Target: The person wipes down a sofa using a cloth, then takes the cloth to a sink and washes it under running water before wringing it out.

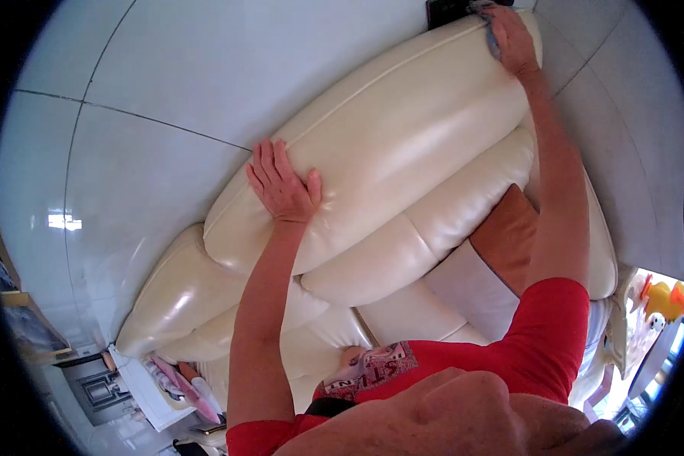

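- L hand (283, 186): palm down on sofa (410, 121), fingers spread, tips at the edge nr the tiles (167, 61), thumb out to the side; small creases in the cover nr the wrist
- R hand (511, 39): at the far R end of sofa, bent over a grey cloth (495, 42) & holding it agst the cover; can't tell how tight, fingers hide part of it
- hands well apart, a long stretch of bare sofa btwn them; both arms reach out fwd, R arm farther
- cloth pos.: under R hand, on the end edge of sofa, bits showing past the fingertips & along the thumb side
- sofa: cream, shiny, puffy, w/ a seam along the upper edge; lower roll runs below the main pad
- cushion (507, 235): orange & grey, on sofa, nr R forearm, partly hidden by the arm
- shirt (543, 327): red, short sleeves, print on the front
- black thing (447, 11): nr the cloth, just past the sofa edge, cut off by the frame, can't tell what
- tiles: pale, glossy, dark joints; can't tell if wall or floor
- toy (666, 301): yellow & orange, far R, well apart from both hands
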`<action>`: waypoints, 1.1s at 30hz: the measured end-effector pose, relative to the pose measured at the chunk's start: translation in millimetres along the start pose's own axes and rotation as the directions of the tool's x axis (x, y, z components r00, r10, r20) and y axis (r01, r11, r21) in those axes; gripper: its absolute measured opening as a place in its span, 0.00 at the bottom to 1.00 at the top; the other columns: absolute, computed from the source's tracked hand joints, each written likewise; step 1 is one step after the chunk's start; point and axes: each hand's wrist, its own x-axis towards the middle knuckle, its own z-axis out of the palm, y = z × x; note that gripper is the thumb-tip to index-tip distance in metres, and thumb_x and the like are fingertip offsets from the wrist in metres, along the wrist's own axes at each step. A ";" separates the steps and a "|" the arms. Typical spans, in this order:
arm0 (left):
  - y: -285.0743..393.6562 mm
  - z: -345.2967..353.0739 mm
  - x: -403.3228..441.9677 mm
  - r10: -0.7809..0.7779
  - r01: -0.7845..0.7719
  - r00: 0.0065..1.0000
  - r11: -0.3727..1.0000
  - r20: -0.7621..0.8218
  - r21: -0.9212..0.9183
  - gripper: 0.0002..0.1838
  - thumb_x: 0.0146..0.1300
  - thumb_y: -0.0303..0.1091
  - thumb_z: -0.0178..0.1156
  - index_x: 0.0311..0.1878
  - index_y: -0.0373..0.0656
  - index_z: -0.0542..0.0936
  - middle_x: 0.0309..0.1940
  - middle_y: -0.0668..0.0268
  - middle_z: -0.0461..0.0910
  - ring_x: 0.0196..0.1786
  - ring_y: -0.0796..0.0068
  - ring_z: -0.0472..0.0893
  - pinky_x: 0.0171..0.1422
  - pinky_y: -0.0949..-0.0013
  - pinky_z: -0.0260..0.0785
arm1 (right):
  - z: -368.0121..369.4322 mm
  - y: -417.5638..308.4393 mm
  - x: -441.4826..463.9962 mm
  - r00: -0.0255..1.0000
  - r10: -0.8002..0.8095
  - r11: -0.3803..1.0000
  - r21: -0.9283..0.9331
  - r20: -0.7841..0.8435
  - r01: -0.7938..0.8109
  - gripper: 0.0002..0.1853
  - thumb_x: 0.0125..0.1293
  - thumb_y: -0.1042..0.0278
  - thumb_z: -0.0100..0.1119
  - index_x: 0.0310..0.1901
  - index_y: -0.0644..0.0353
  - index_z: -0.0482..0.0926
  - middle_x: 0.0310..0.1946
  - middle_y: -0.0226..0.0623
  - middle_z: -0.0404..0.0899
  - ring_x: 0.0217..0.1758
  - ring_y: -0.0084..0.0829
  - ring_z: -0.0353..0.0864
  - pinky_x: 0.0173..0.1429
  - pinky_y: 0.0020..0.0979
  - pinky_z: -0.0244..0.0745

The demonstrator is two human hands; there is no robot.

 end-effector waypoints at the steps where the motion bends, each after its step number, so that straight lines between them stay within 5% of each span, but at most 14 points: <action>1: -0.7 0.7 -0.4 -0.003 0.003 1.000 1.000 0.004 0.003 0.38 0.58 0.57 0.47 0.64 0.37 0.61 0.63 0.49 0.60 0.68 0.48 0.57 0.69 0.41 0.42 | -2.8 9.3 2.3 0.999 0.032 0.999 0.018 0.018 -0.033 0.17 0.69 0.58 0.42 0.50 0.58 0.74 0.51 0.45 0.74 0.57 0.47 0.70 0.62 0.39 0.64; 4: -0.5 1.9 -0.2 0.011 -0.011 1.000 1.000 0.004 0.024 0.36 0.62 0.56 0.42 0.65 0.36 0.59 0.63 0.48 0.61 0.68 0.47 0.57 0.70 0.42 0.41 | 9.4 70.8 -0.8 0.999 -0.020 0.997 -0.072 0.031 0.022 0.20 0.70 0.56 0.37 0.51 0.58 0.74 0.53 0.46 0.73 0.57 0.47 0.70 0.62 0.39 0.64; 7: 0.0 0.1 2.8 0.004 -0.004 1.000 1.000 0.002 0.004 0.37 0.61 0.55 0.42 0.65 0.36 0.58 0.64 0.48 0.60 0.68 0.47 0.56 0.70 0.41 0.40 | 7.1 88.3 8.9 0.946 0.310 0.949 -0.094 0.093 -0.301 0.22 0.71 0.56 0.35 0.54 0.62 0.71 0.55 0.47 0.72 0.59 0.48 0.70 0.63 0.41 0.64; 11: -1.9 -0.5 2.8 0.015 -0.015 1.000 1.000 0.018 0.004 0.37 0.60 0.53 0.45 0.66 0.36 0.56 0.64 0.47 0.58 0.69 0.47 0.55 0.70 0.41 0.40 | -0.9 105.2 24.9 0.903 0.292 0.917 -0.360 0.317 -0.170 0.19 0.71 0.62 0.36 0.51 0.65 0.72 0.53 0.51 0.72 0.58 0.49 0.71 0.62 0.44 0.65; 15: 1.8 -3.5 2.0 -0.008 0.009 0.998 1.000 0.055 -0.024 0.37 0.60 0.51 0.47 0.65 0.35 0.57 0.64 0.46 0.58 0.69 0.46 0.54 0.70 0.40 0.40 | 2.9 87.8 28.4 0.891 0.361 0.889 -0.390 0.277 -0.239 0.15 0.66 0.67 0.42 0.47 0.66 0.74 0.53 0.52 0.73 0.57 0.49 0.72 0.62 0.43 0.66; 19: 4.5 -4.5 2.6 -0.003 0.003 1.000 1.000 0.029 0.000 0.37 0.59 0.51 0.48 0.65 0.34 0.57 0.64 0.46 0.58 0.69 0.46 0.55 0.69 0.40 0.40 | 19.2 42.2 26.3 0.974 0.053 0.879 -0.474 0.220 0.059 0.12 0.61 0.69 0.48 0.43 0.64 0.75 0.49 0.48 0.75 0.54 0.46 0.74 0.56 0.43 0.71; 20: 5.6 -5.0 3.1 -0.001 0.001 1.000 1.000 0.023 0.000 0.37 0.59 0.51 0.48 0.65 0.35 0.57 0.64 0.47 0.59 0.68 0.46 0.55 0.69 0.40 0.41 | 13.3 1.1 40.5 0.879 0.200 0.813 -0.574 0.432 0.097 0.09 0.60 0.70 0.48 0.38 0.62 0.77 0.45 0.45 0.76 0.51 0.45 0.75 0.56 0.45 0.70; 21: 6.2 -5.6 3.4 -0.002 0.002 1.000 1.000 0.015 0.002 0.37 0.59 0.51 0.48 0.65 0.35 0.58 0.63 0.47 0.59 0.68 0.46 0.55 0.69 0.40 0.41 | 18.8 -13.9 32.7 0.939 -0.092 0.821 -0.509 0.331 0.260 0.07 0.58 0.70 0.50 0.33 0.61 0.78 0.39 0.44 0.77 0.47 0.44 0.76 0.52 0.45 0.71; 24: 7.5 -8.2 2.7 -0.013 0.013 1.000 1.000 0.014 0.000 0.37 0.59 0.53 0.47 0.64 0.35 0.58 0.63 0.47 0.60 0.68 0.47 0.56 0.69 0.41 0.41 | 16.2 -90.5 39.7 0.908 -0.112 0.857 -0.424 0.403 0.294 0.11 0.59 0.64 0.49 0.28 0.61 0.79 0.33 0.45 0.78 0.41 0.44 0.78 0.45 0.45 0.75; 25: 7.7 -8.2 3.0 -0.011 0.011 1.000 1.000 0.008 -0.007 0.37 0.59 0.53 0.47 0.64 0.35 0.58 0.63 0.47 0.60 0.68 0.47 0.56 0.69 0.41 0.41 | 36.2 -100.7 37.1 0.946 0.120 0.943 -0.332 0.302 -0.014 0.12 0.58 0.62 0.49 0.31 0.60 0.80 0.32 0.44 0.78 0.41 0.44 0.79 0.43 0.45 0.76; 26: 7.8 -7.6 4.0 -0.009 0.009 1.000 1.000 0.000 0.005 0.37 0.58 0.53 0.48 0.64 0.35 0.58 0.63 0.48 0.60 0.68 0.47 0.56 0.69 0.41 0.41 | 37.9 -121.0 32.0 0.969 0.075 0.944 -0.330 0.236 0.007 0.11 0.56 0.63 0.51 0.30 0.59 0.81 0.31 0.43 0.79 0.39 0.42 0.80 0.42 0.44 0.76; 27: 8.2 -7.2 4.4 -0.004 0.005 1.000 1.000 -0.008 0.019 0.37 0.58 0.54 0.48 0.64 0.35 0.59 0.63 0.48 0.60 0.68 0.47 0.56 0.69 0.41 0.41 | 38.0 -132.5 32.9 0.927 -0.088 0.926 -0.313 0.365 0.211 0.10 0.54 0.64 0.52 0.27 0.58 0.82 0.30 0.43 0.80 0.35 0.42 0.80 0.40 0.45 0.76; 31: 7.9 -5.5 4.5 0.011 -0.011 0.999 1.000 -0.030 0.020 0.37 0.58 0.54 0.48 0.64 0.35 0.59 0.63 0.48 0.61 0.68 0.47 0.57 0.69 0.41 0.42 | 45.4 -236.0 33.6 0.937 0.027 1.000 0.001 0.349 -0.030 0.11 0.53 0.62 0.53 0.26 0.60 0.82 0.31 0.46 0.80 0.36 0.44 0.80 0.40 0.46 0.75; 33: 7.6 -4.3 3.6 -0.020 0.020 1.000 0.999 -0.016 0.037 0.38 0.56 0.55 0.50 0.64 0.38 0.60 0.63 0.50 0.61 0.67 0.49 0.57 0.69 0.43 0.44 | 43.4 -271.7 22.5 0.957 -0.028 0.985 0.169 0.290 -0.022 0.13 0.56 0.61 0.53 0.33 0.61 0.80 0.38 0.47 0.78 0.42 0.45 0.77 0.49 0.46 0.72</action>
